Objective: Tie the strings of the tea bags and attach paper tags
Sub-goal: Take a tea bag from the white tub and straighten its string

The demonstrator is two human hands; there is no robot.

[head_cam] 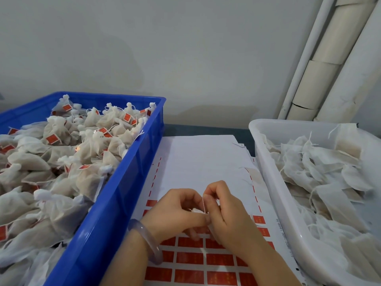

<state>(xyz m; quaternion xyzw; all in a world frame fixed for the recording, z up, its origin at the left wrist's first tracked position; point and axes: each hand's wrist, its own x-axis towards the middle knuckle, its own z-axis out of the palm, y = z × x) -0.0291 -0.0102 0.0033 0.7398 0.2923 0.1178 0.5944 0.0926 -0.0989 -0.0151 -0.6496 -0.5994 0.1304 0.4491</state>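
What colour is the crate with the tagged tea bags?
The crate is blue; head view shows it best.

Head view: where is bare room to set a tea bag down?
The blank part of the sheet, between blue crate and white tub, beyond the left hand and right hand; a table strip behind. Crowded: crate and tub full, hands pinching a string over the red tags.

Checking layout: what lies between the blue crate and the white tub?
Head view: a sticker sheet of red tags, the left hand and right hand pinching a string above it.
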